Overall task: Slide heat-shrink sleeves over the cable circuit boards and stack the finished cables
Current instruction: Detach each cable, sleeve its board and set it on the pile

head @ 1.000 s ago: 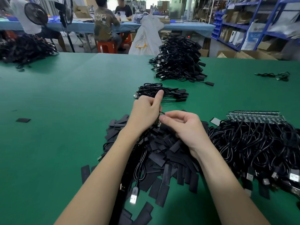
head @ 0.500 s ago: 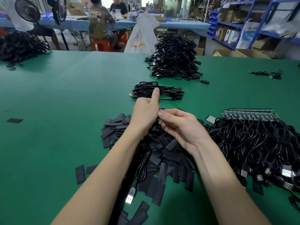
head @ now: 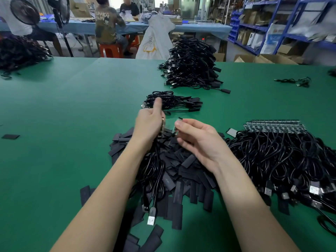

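Small green cable circuit board [head: 177, 125] is sitting pinched in our right hand [head: 198, 140] fingertips above the loose flat black heat-shrink sleeves [head: 183, 166] piled mid-bench. Our left hand [head: 150, 124] is curling its fingers, thumb raised; we cannot tell what it is gripping. Finished black cables [head: 172, 102] are lying stacked beyond.

A green worktop [head: 63, 124] carries a heap of black sleeves [head: 183, 166] at the near middle, tangled cables [head: 283, 160] to the right, a small stack [head: 174, 101] beyond, a tall pile [head: 190, 64] farther back, and one stray sleeve [head: 10, 136] at the left.
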`<state>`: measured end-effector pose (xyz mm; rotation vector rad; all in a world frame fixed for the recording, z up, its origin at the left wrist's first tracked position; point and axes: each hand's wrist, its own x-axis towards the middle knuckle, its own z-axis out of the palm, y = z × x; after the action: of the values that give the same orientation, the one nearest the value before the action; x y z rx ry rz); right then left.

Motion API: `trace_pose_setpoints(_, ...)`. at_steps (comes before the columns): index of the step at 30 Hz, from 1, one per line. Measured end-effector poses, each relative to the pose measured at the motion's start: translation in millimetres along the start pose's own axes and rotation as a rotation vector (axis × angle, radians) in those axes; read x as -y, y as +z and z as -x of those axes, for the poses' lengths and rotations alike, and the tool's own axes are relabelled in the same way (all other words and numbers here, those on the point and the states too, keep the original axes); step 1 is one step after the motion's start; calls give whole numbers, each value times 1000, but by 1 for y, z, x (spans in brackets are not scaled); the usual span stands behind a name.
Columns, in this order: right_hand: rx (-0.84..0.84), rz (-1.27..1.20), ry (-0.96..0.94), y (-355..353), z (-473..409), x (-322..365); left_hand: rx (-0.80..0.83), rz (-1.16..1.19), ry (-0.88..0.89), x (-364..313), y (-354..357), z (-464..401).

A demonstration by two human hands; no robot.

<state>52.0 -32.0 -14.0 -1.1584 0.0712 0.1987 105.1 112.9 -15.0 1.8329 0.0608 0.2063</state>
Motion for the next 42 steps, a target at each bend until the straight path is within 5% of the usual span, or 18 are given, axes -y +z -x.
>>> trace_pose_setpoints(6,-189,91,11,-17,-1,7,-168,-484,241,14,-21,-9)
trace_pose_setpoints(8,-197,83,12,-16,-2,5,-61,-403,249,4,-17,-8)
trace_pose_setpoints(13,-96,44,5,-22,-4,10,497,-47,31,-16,-17,3)
trace_pose_setpoints(21,-55,400,-39,-28,-3,13,678,-144,14,-19,-25,10)
trace_pose_setpoints(24,-69,556,-89,-29,-2,11,662,-146,27,-19,-27,10)
trace_pose_setpoints(27,-163,1061,-204,-33,-5,9,528,-128,4,-16,-28,6)
trace_pose_setpoints(31,-214,1343,-120,-29,-5,2,450,-158,-27,-12,-29,3)
trace_pose_setpoints(42,-115,962,-247,-38,-5,9,510,-134,0,-8,-23,1)
